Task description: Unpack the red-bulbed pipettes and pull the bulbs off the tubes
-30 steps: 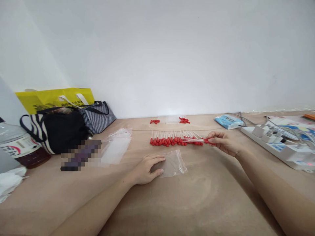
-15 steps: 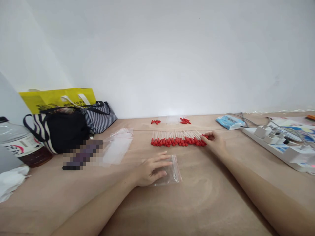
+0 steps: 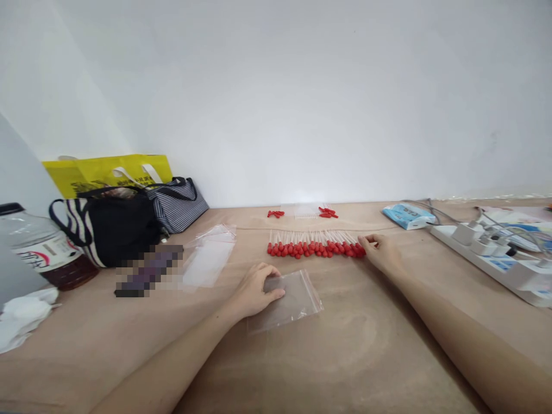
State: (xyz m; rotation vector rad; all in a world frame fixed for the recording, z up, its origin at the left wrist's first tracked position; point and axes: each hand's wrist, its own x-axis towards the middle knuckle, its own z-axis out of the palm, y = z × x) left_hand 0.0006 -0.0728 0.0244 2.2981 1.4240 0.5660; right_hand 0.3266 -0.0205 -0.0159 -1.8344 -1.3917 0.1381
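A row of thin pale sticks with red bulb-shaped tips point(image 3: 317, 247), like cotton swabs, lies across the middle of the table, red ends toward me. At the row's right end my right hand point(image 3: 382, 253) rests with bent fingers against the last red tips. A gap shows between its thumb and forefinger, with nothing visible in it. My left hand point(image 3: 256, 290) lies over the left part of a clear zip bag point(image 3: 293, 302), thumb on top and apart from the curled fingers. The bag is flat and looks empty.
Near the wall lie two small groups of red-tipped sticks point(image 3: 276, 214) in clear bags. More clear bags point(image 3: 211, 259) lie left, beside a blurred dark object point(image 3: 150, 270), handbags point(image 3: 116, 230) and a bottle point(image 3: 47, 247). Right are a tissue pack point(image 3: 407, 215) and power strip point(image 3: 487, 259).
My left hand has drawn back leftward over the bag and its fingers have curled; the bag has turned slightly. My right fingers have lowered against the row's end, and the raised red tip there has gone down.
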